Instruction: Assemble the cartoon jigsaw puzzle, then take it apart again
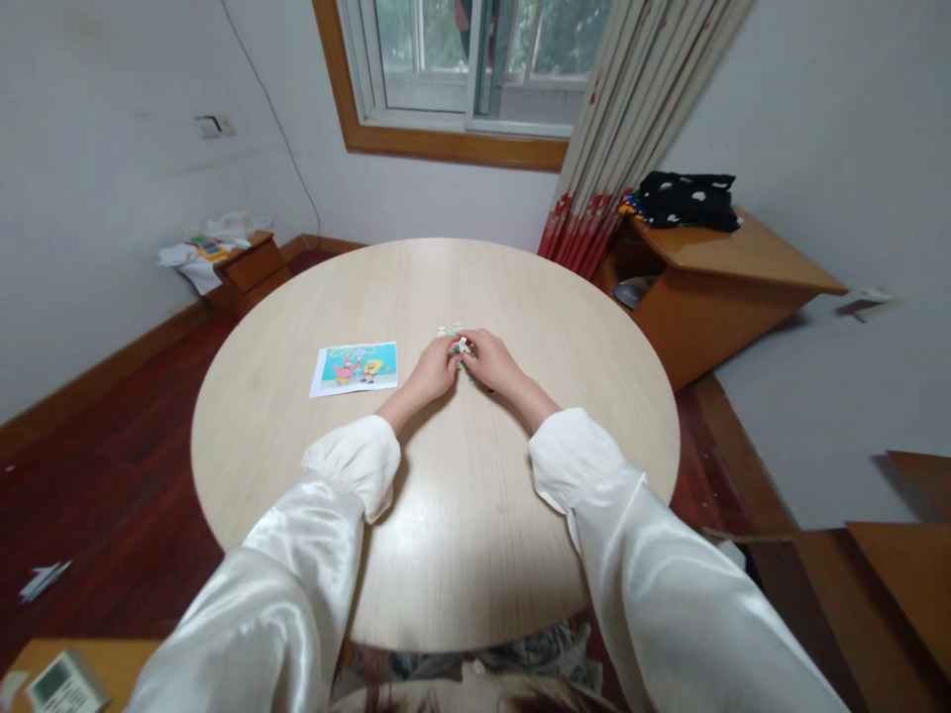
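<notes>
My left hand and my right hand meet near the middle of the round table. Between them is a small heap of jigsaw puzzle pieces, some pale and some coloured, with the fingers of both hands curled round it. A few loose pieces lie just beyond my fingertips. The lower part of the heap is partly hidden by my hands. To the left of my left hand, a printed cartoon picture with a blue background and white margin lies flat.
Behind the table are a window and a curtain. A wooden cabinet with a black spotted cloth stands at the right. At the left, papers lie on a small drawer unit. A small boxy device sits bottom left.
</notes>
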Demonstrator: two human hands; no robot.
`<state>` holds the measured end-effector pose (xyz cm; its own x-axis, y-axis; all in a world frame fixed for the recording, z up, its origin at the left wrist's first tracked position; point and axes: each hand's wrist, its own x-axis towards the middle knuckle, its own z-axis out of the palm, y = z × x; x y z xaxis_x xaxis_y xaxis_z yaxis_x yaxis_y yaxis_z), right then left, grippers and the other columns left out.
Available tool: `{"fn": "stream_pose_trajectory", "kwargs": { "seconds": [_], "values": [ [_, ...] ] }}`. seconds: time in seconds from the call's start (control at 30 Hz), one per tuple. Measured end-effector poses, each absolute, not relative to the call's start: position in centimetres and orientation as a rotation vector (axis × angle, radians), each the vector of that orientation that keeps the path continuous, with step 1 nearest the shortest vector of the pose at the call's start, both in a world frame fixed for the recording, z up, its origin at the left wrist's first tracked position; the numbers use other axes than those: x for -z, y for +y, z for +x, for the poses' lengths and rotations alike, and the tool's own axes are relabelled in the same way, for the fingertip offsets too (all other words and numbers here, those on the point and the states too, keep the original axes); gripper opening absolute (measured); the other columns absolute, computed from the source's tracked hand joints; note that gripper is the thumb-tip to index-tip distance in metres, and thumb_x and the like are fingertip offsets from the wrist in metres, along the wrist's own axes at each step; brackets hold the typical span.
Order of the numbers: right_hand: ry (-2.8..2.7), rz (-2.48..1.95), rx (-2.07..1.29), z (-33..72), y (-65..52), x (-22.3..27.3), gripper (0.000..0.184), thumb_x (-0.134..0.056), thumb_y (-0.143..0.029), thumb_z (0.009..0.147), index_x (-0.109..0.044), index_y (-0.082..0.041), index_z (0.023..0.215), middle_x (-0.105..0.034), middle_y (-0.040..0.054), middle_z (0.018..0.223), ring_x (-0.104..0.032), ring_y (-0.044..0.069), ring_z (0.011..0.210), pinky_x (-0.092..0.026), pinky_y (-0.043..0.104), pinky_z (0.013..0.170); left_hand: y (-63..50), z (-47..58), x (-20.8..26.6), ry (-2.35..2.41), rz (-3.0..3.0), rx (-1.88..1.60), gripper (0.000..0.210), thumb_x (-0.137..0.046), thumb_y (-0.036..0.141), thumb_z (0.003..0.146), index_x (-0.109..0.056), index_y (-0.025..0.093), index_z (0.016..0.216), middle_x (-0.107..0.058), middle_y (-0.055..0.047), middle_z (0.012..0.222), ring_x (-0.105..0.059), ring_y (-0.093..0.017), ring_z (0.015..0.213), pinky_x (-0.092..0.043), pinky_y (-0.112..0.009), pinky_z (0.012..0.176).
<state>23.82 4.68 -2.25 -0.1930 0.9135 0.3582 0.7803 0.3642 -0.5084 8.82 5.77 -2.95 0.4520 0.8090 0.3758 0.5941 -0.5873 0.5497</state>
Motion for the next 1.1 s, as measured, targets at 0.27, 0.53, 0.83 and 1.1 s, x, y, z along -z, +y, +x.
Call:
{"fn": "stream_pose_trajectory", "kwargs": {
  "seconds": [0.27, 0.53, 0.83, 1.1],
  "values": [
    [-2.11, -1.509, -0.302, 28.2, 1.2, -0.1, 0.049, -0.053, -0.03, 0.087, -0.053, -0.016, 0.133, -0.057, 0.0157, 0.13, -0.053, 0.026, 0.122, -0.038, 0.043, 0.106, 2.2, 2.7, 0.1, 1.25, 2.536, -0.683, 0.034, -0.038, 0.026, 0.093, -0.055, 0.012, 0.12, -0.06, -0.016, 0.125, -0.055, -0.025, 0.118, -0.041, -0.044, 0.103],
    [-2.223, -1.861, -0.281, 26.4, -4.0, 4.4, 0.063, -0.031, -0.04, 0.095, -0.024, -0.008, 0.149, -0.027, 0.0185, 0.155, -0.021, 0.028, 0.145, -0.017, 0.049, 0.116, -1.6, -1.3, 4.4, 1.529, 2.662, -0.366, 0.047, -0.032, 0.038, 0.096, -0.042, 0.012, 0.135, -0.043, -0.021, 0.143, -0.036, -0.031, 0.136, -0.023, -0.057, 0.111],
    [-2.155, -1.899, -0.187, 23.6, -0.3, 3.3, 0.06, -0.027, -0.035, 0.096, -0.024, -0.005, 0.149, -0.025, 0.0183, 0.155, -0.02, 0.025, 0.145, -0.014, 0.045, 0.117, -0.7, 0.7, 3.2, 1.536, 2.691, -0.452, 0.046, -0.031, 0.034, 0.096, -0.048, 0.007, 0.129, -0.045, -0.022, 0.141, -0.038, -0.031, 0.135, -0.023, -0.054, 0.113],
    [-2.256, -1.821, -0.138, 22.6, 0.6, 3.2, 0.063, -0.038, -0.05, 0.094, -0.033, -0.016, 0.147, -0.025, 0.0154, 0.156, -0.02, 0.03, 0.145, -0.01, 0.052, 0.116, -2.6, 5.2, 4.1, 1.421, 2.7, -0.203, 0.058, -0.032, 0.041, 0.097, -0.032, 0.008, 0.145, -0.029, -0.02, 0.153, -0.025, -0.03, 0.143, -0.016, -0.054, 0.116]
  ]
}}
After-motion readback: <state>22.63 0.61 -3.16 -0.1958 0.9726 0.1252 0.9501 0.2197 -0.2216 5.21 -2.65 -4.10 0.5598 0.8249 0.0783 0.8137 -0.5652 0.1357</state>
